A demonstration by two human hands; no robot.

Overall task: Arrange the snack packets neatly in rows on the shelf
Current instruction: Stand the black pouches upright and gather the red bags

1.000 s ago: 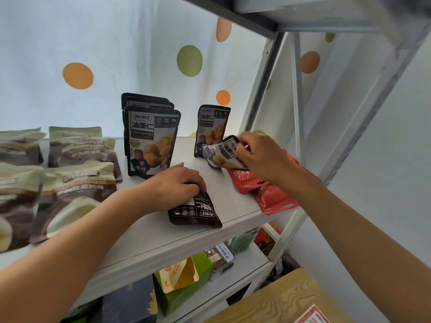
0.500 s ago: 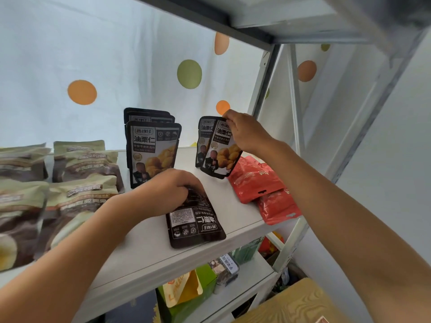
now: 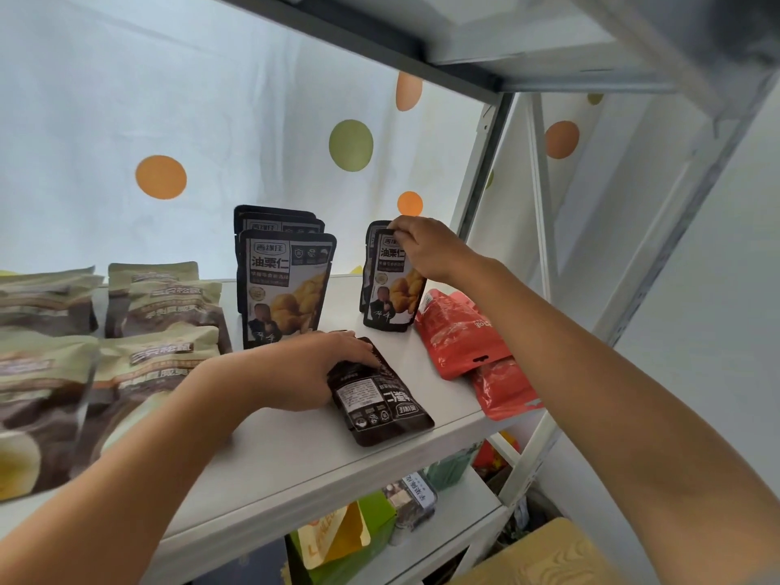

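Note:
On the white shelf (image 3: 295, 453) stands a row of black chestnut packets (image 3: 285, 285), upright, one behind another. To its right my right hand (image 3: 426, 247) pinches the top of another upright black packet (image 3: 392, 301), set just in front of a second one. My left hand (image 3: 312, 369) rests on a black packet (image 3: 380, 399) lying flat, back side up, near the shelf's front edge, with fingers curled over its top end.
Several green and brown packets (image 3: 139, 356) fill the shelf's left side. Two red packets (image 3: 464, 335) lie at the right end, one overhanging the edge. A metal upright (image 3: 485, 162) stands behind them. The lower shelf holds more goods.
My right hand lifted a black packet from the shelf's right side, stood it upright in front of the standing one and now holds its top. My left hand stayed on the flat packet.

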